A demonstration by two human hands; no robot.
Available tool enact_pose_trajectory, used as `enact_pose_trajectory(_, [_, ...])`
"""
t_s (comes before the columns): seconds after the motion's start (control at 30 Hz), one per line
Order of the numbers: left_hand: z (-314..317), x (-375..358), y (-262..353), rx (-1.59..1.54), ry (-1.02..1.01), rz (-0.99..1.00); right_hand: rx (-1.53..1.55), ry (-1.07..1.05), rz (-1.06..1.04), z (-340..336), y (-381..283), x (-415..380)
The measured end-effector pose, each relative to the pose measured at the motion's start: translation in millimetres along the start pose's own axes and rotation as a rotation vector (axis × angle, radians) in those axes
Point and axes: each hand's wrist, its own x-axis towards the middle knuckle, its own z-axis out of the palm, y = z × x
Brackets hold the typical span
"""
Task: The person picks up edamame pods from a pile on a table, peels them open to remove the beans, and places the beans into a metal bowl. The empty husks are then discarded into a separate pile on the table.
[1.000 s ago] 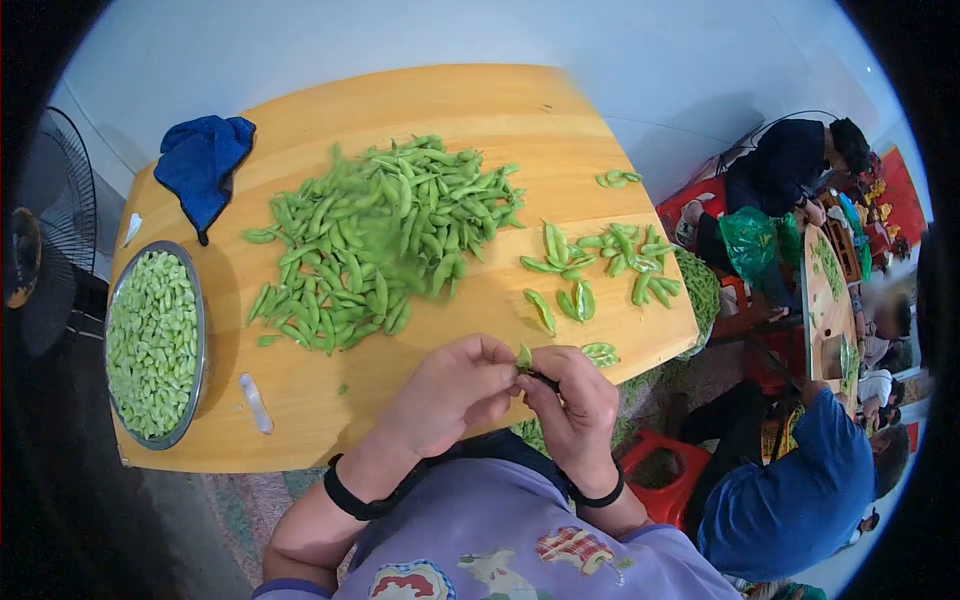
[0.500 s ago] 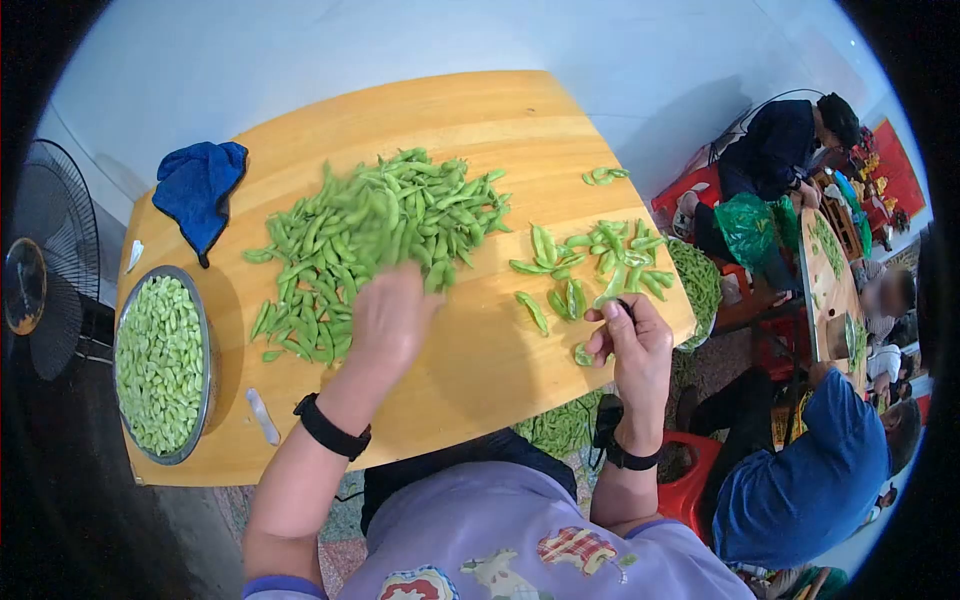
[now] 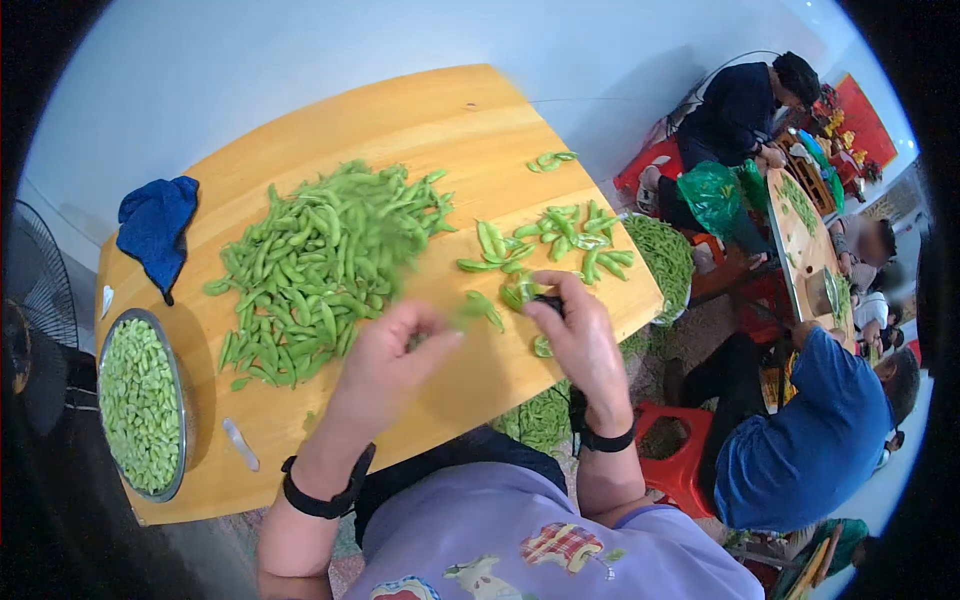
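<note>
My left hand [image 3: 395, 345] is raised over the near edge of a heap of green soybean pods [image 3: 300, 260]. Its fingers are pinched together, and a blurred soybean pod [image 3: 466, 310] sticks out from them to the right. My right hand [image 3: 585, 335] is to the right, thumb and forefinger closed around a small black object [image 3: 548, 303] whose kind I cannot make out. Just beyond its fingertips are opened pods [image 3: 518, 291], partly hidden. More flattened pods [image 3: 565, 235] lie scattered further back on the wooden table [image 3: 400, 120].
A metal bowl [image 3: 182, 420] full of shelled beans stands at the left edge, near a blue cloth [image 3: 155, 230]. A fan [image 3: 40, 290] is beyond. Pods fill a container [image 3: 660, 260] beside the table's right end. People sit at another table [image 3: 800, 240] near a red stool [image 3: 675, 440].
My left hand has come out of the heap toward me and now holds a pod. My right hand has moved left, closer to it. The view has shifted slightly.
</note>
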Motion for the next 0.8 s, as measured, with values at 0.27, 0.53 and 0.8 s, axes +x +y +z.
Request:
enact_pose_trajectory(0.27, [27, 27, 1, 0.582, 0.105, 0.388, 0.337, 0.051, -0.068, -12, -5, -13])
enact_pose_trajectory(0.53, [25, 3, 5, 0.346, -0.021, 0.361, 0.271, -0.121, -0.118, -9, -14, -21])
enact_pose_trajectory(0.8, [24, -14, -1, -0.588, 0.062, -0.051, 0.604, -0.228, 0.045, 16, -25, -32])
